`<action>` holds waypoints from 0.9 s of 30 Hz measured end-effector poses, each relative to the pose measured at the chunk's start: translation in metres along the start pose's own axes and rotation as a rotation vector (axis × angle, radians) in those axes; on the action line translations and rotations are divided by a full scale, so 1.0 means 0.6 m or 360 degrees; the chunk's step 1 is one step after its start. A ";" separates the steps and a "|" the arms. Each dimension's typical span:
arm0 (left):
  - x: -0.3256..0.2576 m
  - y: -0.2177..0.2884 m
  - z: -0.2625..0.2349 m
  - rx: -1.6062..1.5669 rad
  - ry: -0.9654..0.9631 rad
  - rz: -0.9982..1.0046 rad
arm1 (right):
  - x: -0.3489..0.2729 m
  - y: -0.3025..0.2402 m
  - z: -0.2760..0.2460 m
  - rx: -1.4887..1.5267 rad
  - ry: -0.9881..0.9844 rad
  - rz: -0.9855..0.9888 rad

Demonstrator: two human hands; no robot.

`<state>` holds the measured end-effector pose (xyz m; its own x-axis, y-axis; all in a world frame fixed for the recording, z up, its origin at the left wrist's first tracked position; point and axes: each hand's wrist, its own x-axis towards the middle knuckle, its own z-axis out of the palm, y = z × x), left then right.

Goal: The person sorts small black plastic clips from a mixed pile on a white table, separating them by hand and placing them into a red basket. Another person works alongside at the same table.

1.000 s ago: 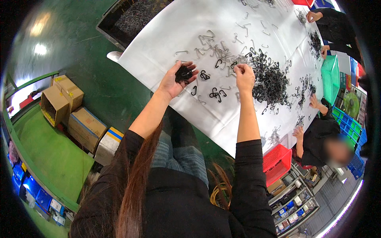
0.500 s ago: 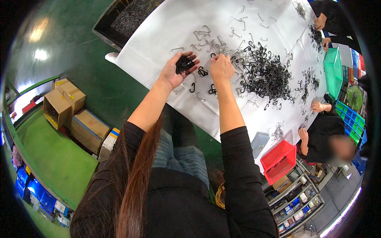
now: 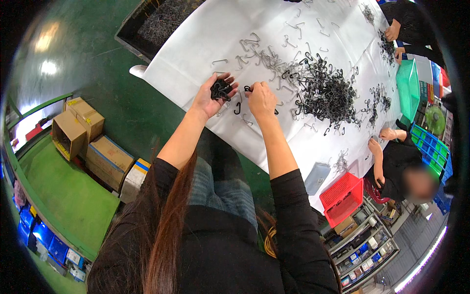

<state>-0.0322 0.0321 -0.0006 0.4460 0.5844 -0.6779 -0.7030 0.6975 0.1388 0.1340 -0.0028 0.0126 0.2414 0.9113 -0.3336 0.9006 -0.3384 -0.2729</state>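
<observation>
Palm up, my left hand cradles a bunch of small black hooks with its fingers curled around them. Just to its right, my right hand pinches a black hook between thumb and fingertips, low over the white-covered table. A lone black hook lies on the cloth between my two hands. Right of my right hand spreads a big heap of black hooks. Loose silver wire hooks are scattered beyond my hands.
At the table's right edge stand a red basket, a grey tray and a green basket. Two co-workers' hands work over there. A dark bin of metal pieces stands past the far-left corner; cardboard boxes are on the left.
My right hand has moved left and nearer me, to where some black hooks lay. My left hand has shifted slightly left and down. The seated co-worker's hands have come together.
</observation>
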 end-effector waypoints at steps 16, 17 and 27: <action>-0.008 0.008 0.008 0.0101 -0.0048 -0.0067 | -0.105 -0.038 0.031 0.0072 0.0174 0.0195; -0.007 0.012 0.009 0.0113 -0.0037 -0.0088 | -0.108 -0.042 0.039 0.0044 0.0167 0.0201; 0.023 0.004 0.035 0.0318 -0.0072 -0.0415 | -0.083 0.013 -0.026 0.1061 0.0389 0.0476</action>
<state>-0.0160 0.0508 0.0057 0.6238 0.3899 -0.6774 -0.4411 0.8911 0.1066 0.1349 -0.0474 0.0413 0.5831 0.7584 -0.2912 0.3945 -0.5777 -0.7145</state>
